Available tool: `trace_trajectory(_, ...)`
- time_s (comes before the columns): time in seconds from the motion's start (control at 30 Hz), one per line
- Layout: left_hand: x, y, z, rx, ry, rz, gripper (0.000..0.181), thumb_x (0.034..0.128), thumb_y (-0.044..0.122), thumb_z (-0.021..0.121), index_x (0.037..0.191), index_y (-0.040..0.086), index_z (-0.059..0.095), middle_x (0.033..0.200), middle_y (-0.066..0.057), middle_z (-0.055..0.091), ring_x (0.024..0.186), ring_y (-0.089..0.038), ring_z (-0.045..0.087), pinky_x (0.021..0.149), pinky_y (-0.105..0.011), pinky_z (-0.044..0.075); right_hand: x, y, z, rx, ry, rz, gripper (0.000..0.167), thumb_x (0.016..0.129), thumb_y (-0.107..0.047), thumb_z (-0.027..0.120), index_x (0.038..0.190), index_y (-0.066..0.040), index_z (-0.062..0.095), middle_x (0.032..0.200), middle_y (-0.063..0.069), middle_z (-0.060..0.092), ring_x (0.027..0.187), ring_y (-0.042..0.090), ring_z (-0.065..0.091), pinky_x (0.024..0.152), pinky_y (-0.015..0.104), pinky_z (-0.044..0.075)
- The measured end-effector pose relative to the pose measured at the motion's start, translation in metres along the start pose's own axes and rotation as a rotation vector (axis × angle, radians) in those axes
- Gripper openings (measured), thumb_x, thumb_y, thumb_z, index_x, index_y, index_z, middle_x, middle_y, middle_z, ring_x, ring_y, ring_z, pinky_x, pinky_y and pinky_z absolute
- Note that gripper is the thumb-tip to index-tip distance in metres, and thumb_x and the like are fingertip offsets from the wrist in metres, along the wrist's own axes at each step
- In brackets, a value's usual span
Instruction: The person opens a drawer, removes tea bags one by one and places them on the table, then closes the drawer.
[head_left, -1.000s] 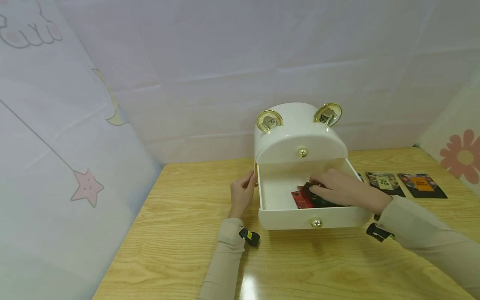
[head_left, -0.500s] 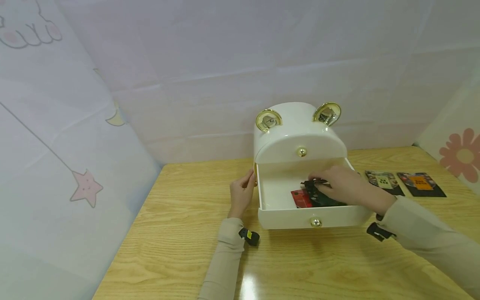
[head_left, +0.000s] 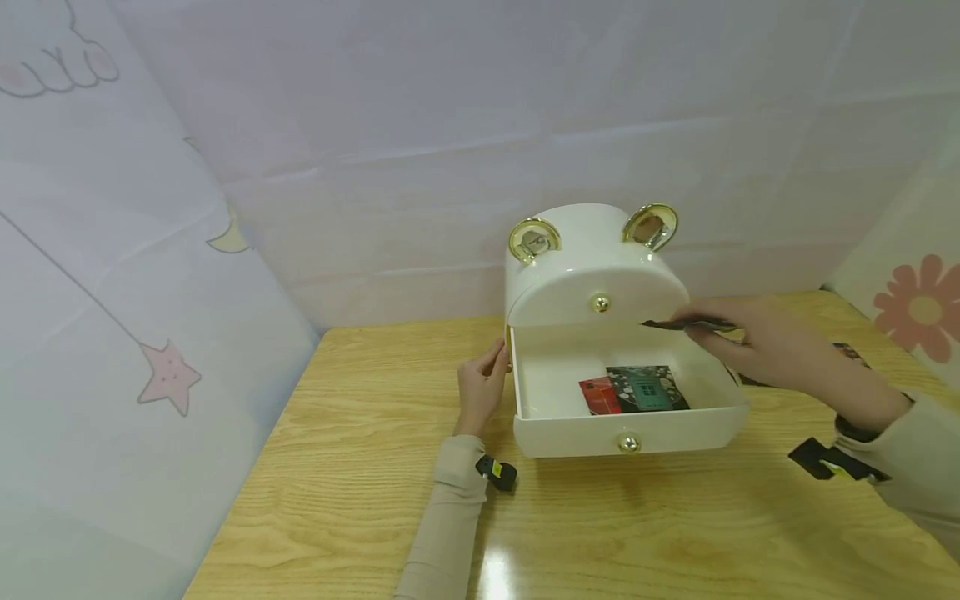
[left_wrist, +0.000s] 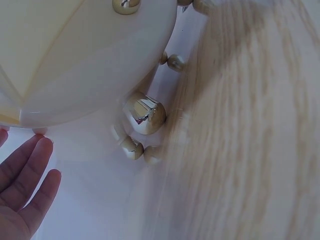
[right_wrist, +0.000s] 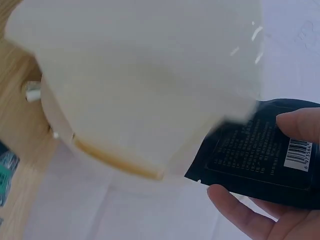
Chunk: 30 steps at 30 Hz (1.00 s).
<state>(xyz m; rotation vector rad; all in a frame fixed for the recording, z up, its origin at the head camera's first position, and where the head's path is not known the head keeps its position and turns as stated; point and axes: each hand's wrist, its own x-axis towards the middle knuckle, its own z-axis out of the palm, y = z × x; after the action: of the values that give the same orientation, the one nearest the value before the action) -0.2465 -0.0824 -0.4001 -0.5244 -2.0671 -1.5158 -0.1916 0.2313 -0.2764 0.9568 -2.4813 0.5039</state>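
A white bear-eared box (head_left: 592,292) has its lower drawer (head_left: 562,437) pulled out. My right hand (head_left: 795,354), raised above the drawer's right side, pinches a flat black sachet (right_wrist: 245,155). In the right wrist view the sachet's printed back and barcode face the camera. Inside the drawer lie a red sachet (head_left: 597,396) and, partly over it, a dark sachet with a teal label (head_left: 649,390). At the box's left side, my left hand (head_left: 480,392) touches it with extended fingertips, as the left wrist view shows.
On the wooden table (head_left: 375,467), another sachet (head_left: 851,355) shows behind my right arm, mostly hidden. A pale cloth wall (head_left: 420,167) stands behind the box. Gold ears (head_left: 651,227) stick up from the box top.
My right hand has lifted a black sachet out of the drawer and moved up and right. The teal-labelled sachet is now uncovered. My left hand has stayed at the box's side.
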Motion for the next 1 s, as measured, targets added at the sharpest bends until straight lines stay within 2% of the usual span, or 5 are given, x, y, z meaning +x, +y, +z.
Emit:
trace_trajectory(0.23,0.000,0.003,-0.001,0.001,-0.009,-0.009,0.026,0.0909,0.000,0.051,0.112,-0.014,0.057,0.101,-0.026,0.062,0.069,-0.036,0.065,0.058,-0.035,0.055,-0.024,0.019,-0.021,-0.056,0.123,0.050,0.025,0.077,-0.001,0.068,0.101,-0.010,0.067,0.092,-0.006,0.065,0.059,-0.003,0.047,0.051,0.014,0.036)
trace_trajectory(0.5,0.001,0.004,-0.003,-0.013,-0.006,-0.010,0.025,0.0906,-0.001,0.051,0.111,-0.015,0.056,0.100,-0.027,0.061,0.069,-0.040,0.064,0.056,-0.035,0.055,-0.045,0.032,-0.037,-0.153,0.029,0.233,0.020,0.087,-0.008,0.060,0.105,0.000,0.062,0.081,0.018,0.065,0.039,0.000,0.036,0.036,0.023,0.029)
trace_trajectory(0.7,-0.001,0.004,-0.005,-0.013,-0.007,-0.032,0.026,0.0913,0.001,0.051,0.112,-0.014,0.057,0.102,-0.026,0.061,0.069,-0.037,0.065,0.058,-0.035,0.055,-0.060,0.054,-0.041,-0.235,-0.008,0.348,0.026,0.090,-0.010,0.057,0.106,0.010,0.058,0.082,0.031,0.061,0.038,0.006,0.038,0.038,0.026,0.028)
trace_trajectory(0.8,-0.001,0.004,-0.006,-0.022,-0.010,-0.043,0.027,0.0917,0.002,0.051,0.112,-0.014,0.056,0.104,-0.027,0.060,0.071,-0.040,0.064,0.060,-0.038,0.055,-0.066,0.068,-0.041,-0.215,0.001,0.383,0.025,0.089,-0.006,0.056,0.102,0.015,0.057,0.086,0.036,0.057,0.046,0.019,0.050,0.042,0.033,0.038)
trace_trajectory(1.0,-0.001,0.004,-0.008,-0.014,0.010,-0.036,0.026,0.0910,0.001,0.052,0.111,-0.015,0.057,0.103,-0.027,0.060,0.069,-0.037,0.065,0.059,-0.039,0.055,-0.088,0.101,-0.038,-0.232,0.065,0.408,0.024,0.090,-0.004,0.055,0.099,0.018,0.055,0.085,0.036,0.053,0.048,0.015,0.046,0.043,0.031,0.037)
